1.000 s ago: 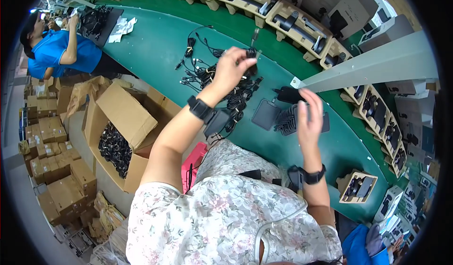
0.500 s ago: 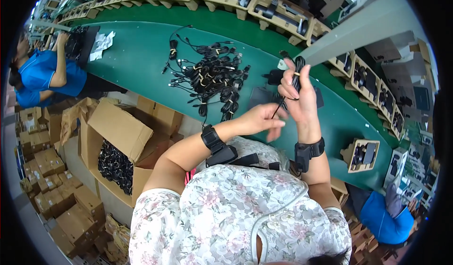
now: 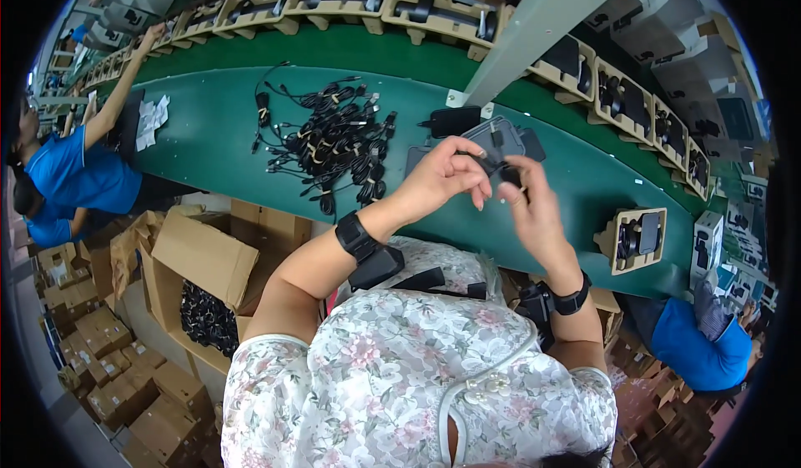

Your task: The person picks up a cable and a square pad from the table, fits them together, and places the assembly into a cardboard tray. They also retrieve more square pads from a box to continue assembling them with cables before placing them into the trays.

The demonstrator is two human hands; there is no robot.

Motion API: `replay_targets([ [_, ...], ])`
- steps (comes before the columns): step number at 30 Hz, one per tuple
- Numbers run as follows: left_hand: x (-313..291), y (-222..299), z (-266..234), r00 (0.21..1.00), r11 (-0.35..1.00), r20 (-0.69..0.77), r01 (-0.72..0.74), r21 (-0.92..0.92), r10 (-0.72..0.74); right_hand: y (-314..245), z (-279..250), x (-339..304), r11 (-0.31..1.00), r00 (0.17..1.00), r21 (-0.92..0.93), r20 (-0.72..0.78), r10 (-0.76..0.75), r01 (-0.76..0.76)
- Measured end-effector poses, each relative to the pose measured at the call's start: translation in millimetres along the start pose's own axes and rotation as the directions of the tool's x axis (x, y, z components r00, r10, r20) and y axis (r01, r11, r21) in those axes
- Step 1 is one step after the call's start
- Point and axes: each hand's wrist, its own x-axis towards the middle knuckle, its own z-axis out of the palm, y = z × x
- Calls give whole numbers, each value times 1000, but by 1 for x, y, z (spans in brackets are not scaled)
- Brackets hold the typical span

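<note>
My left hand [image 3: 449,176] and my right hand [image 3: 536,209] are close together above the green bench. Between them is a black cable [image 3: 504,173], partly hidden by my fingers and blurred. My right thumb and fingers close around its coil. The curled fingers of my left hand are at the cable's near-left side and seem to pinch part of it. Just beyond my hands lie a dark grey tray-like piece [image 3: 507,132] and a flat black device [image 3: 455,121]. A pile of bundled black cables [image 3: 334,143] spreads over the bench to the left.
Tan molded trays [image 3: 417,13] holding black parts line the far side. A grey post [image 3: 534,42] rises beyond my hands. Another tray [image 3: 622,251] stands on the right. An open carton [image 3: 204,255] of cables is at lower left. Co-workers in blue shirts [image 3: 83,168] are on both sides.
My right hand has come down and nearer with the cable coil. My left hand has risen toward it, so both now meet at the cable. The view has shifted slightly.
</note>
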Motion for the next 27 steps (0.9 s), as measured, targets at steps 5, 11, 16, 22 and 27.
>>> replay_targets([
  [5, 5, -13, -15, 991, 968, -85, -85, 238, 107, 33, -75, 54, 951, 909, -308, -406, -92, -42],
  [11, -19, -37, -39, 979, 932, -202, 41, 360, 35, 76, -142, 212, 862, 972, -496, -235, -14, -107],
  [16, -39, -42, -42, 925, 932, -380, 153, 330, -17, 62, -129, 293, 751, 937, -576, -86, 338, -323],
  [22, -48, -53, -48, 868, 957, -496, 160, 242, -20, 92, -93, 333, 642, 977, -758, -204, -67, -114],
  [27, -43, -55, -51, 857, 959, -515, 136, 248, 12, 122, -66, 316, 572, 912, -815, -300, -281, -92],
])
